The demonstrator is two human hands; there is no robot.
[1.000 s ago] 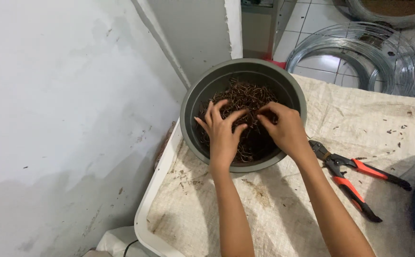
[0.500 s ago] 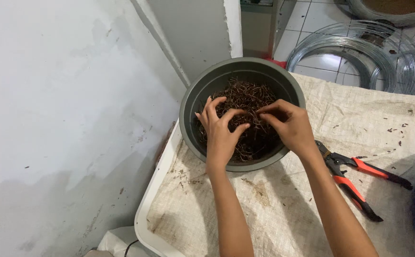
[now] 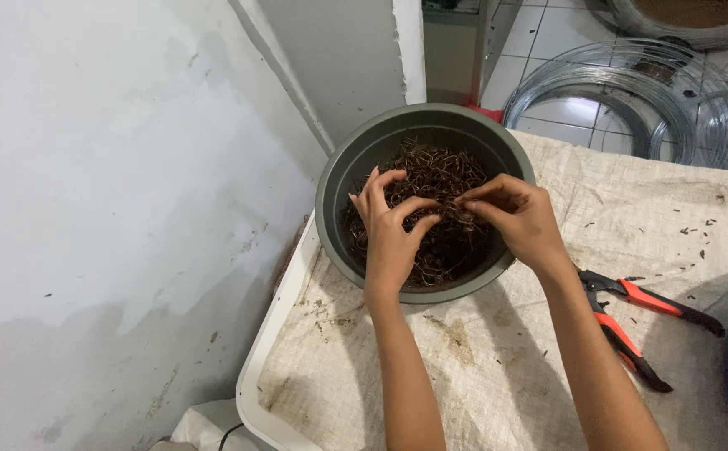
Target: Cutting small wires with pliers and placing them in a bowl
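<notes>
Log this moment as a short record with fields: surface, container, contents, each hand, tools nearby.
surface: stained woven cloth over a white tray
container: round grey bowl, near the wall
contents: tangled brown wire pieces
left hand: left hand inside the bowl, fingers curled on the wire pieces
right hand: right hand over the bowl, fingertips pinching at the pieces
tools nearby: orange-handled pliers on the cloth; coils of silver wire on the floor

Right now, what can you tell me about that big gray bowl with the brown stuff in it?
The gray bowl is round and deep with a thick rim, and looks like plastic. It stands upright at the far left corner of a table covered in stained woven cloth, next to the white wall. A tangle of thin rusty brown wire pieces fills its bottom. The left hand and right hand reach inside, fingers pinching the wire.
</notes>
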